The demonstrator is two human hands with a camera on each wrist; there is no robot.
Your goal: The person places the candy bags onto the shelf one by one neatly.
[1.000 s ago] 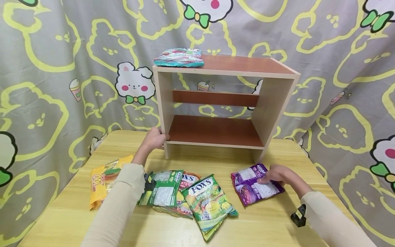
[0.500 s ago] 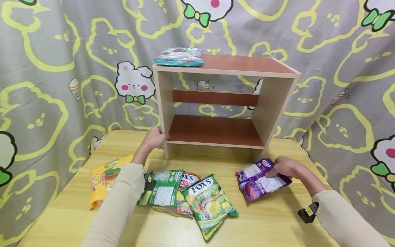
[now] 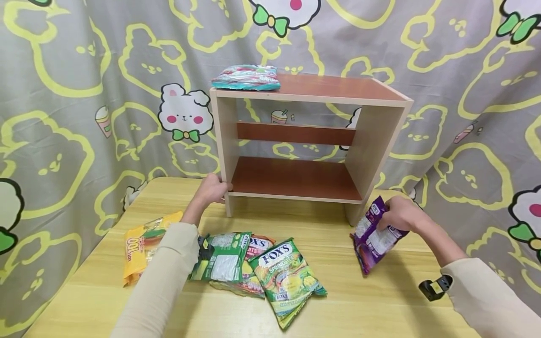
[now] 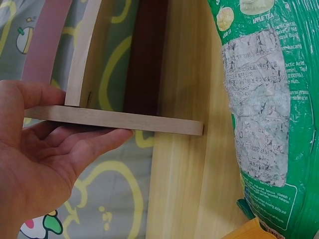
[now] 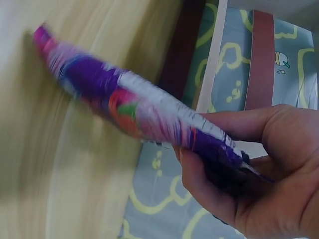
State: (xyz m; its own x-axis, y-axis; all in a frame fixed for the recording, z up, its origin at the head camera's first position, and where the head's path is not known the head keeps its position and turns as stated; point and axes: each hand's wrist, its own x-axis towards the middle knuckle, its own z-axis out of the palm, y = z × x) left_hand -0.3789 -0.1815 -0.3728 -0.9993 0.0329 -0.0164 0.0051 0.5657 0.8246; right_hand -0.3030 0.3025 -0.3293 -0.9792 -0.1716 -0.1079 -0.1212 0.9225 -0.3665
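Note:
My right hand (image 3: 402,215) grips a purple candy bag (image 3: 376,234) by one end, to the right of the shelf. In the right wrist view the bag (image 5: 134,104) is seen edge-on between thumb and fingers, its far end slanting away over the table. My left hand (image 3: 211,188) holds the left side panel of a small wooden shelf (image 3: 296,180). The left wrist view shows the thumb on the panel's inner side and the fingers along its outer face. Close by that wrist lies a green candy bag (image 4: 259,109), with its printed back up.
A green Fox's bag (image 3: 281,281) overlaps a red-orange Fox's bag (image 3: 249,281) on the table (image 3: 338,310). A yellow candy bag (image 3: 137,253) lies at the left. On the shelf's top left rests a teal bag (image 3: 247,79). A patterned curtain (image 3: 127,94) surrounds the table.
My right hand has lifted the purple bag, moved it to the right and back, and tilted it more upright. The left hand has stayed on the shelf's side panel.

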